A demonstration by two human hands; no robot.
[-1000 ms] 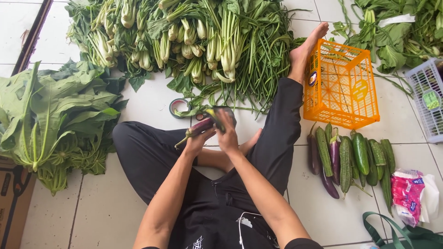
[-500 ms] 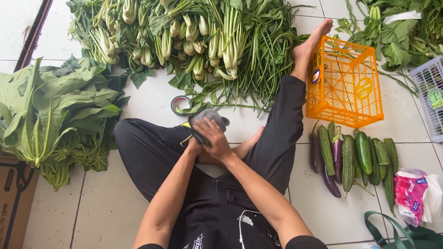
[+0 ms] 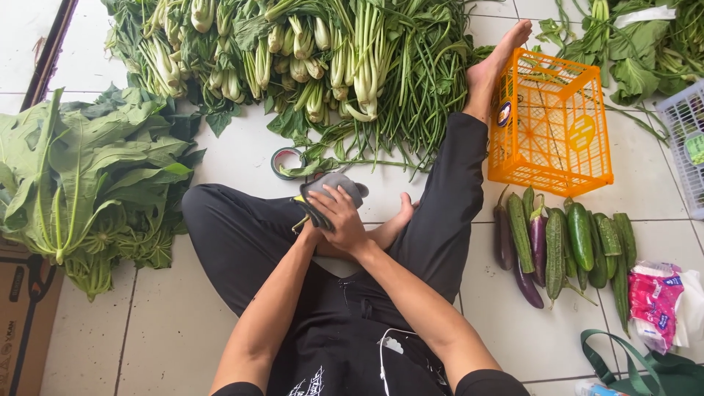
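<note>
- Two hands meet above our lap, near the middle of the scene, both on one grey cloth bundle (image 3: 334,187).
- Right hand (image 3: 339,220): it lies on top of the bundle with fingers (image 3: 323,202) curled over the near edge, closed on the cloth.
- Left hand (image 3: 312,229): it sits under the right hand and is mostly hidden. It touches the bundle from below, but we cannot tell how far its fingers are closed.
- Bundle position: it sits just over the left knee, in front of our crossed legs in black trousers (image 3: 242,235), with a dark and yellow edge at its left side.
- Tape roll (image 3: 287,163): it lies flat on the tiled floor (image 3: 169,323), just beyond the bundle.
- Far side: bok choy (image 3: 293,51) and long green stalks (image 3: 422,81) lie in a broad heap.
- Left side: large flat leaves (image 3: 81,169) are piled beside a cardboard box (image 3: 22,323).
- Right side: an orange plastic crate (image 3: 550,125) stands beside our outstretched foot (image 3: 495,66).
- Near the crate: cucumbers (image 3: 579,235) and purple eggplants (image 3: 537,238) lie in a row, touching one another.
- Right edge: a pink and white plastic packet (image 3: 653,301) lies beside a green bag strap (image 3: 631,367).
</note>
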